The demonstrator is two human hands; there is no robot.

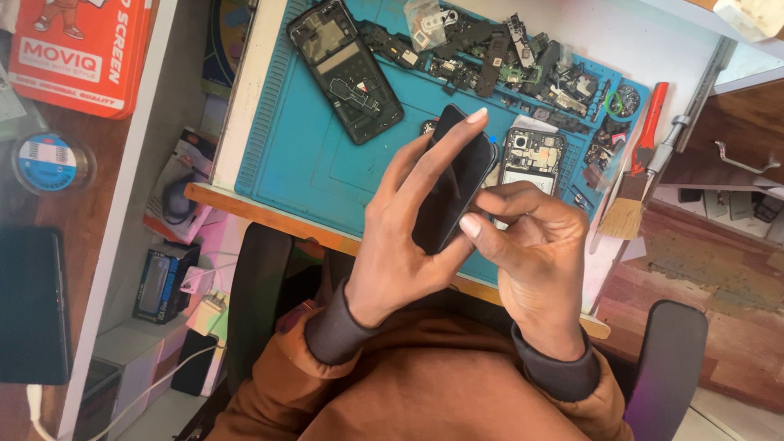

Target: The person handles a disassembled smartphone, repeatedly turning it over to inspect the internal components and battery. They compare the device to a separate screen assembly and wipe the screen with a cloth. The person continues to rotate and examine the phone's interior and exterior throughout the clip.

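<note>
Both hands on black phone point(454, 181), held tilted above front edge of blue work mat point(310, 163). Left hand point(400, 237) wraps it from the left, fingers over the dark face; right hand point(531, 253) pinches lower right edge w/ thumb. Opened phone frame point(345, 69) on mat upper left, opened phone body point(531, 159) just behind, loose parts point(523, 65) along top, brush point(637, 180) at right.

Bright, even daylight fills the frame; soft shadows fall under the hands. The top right corner glares white. Focus is sharp, with slight wide-angle stretching at the edges.
</note>
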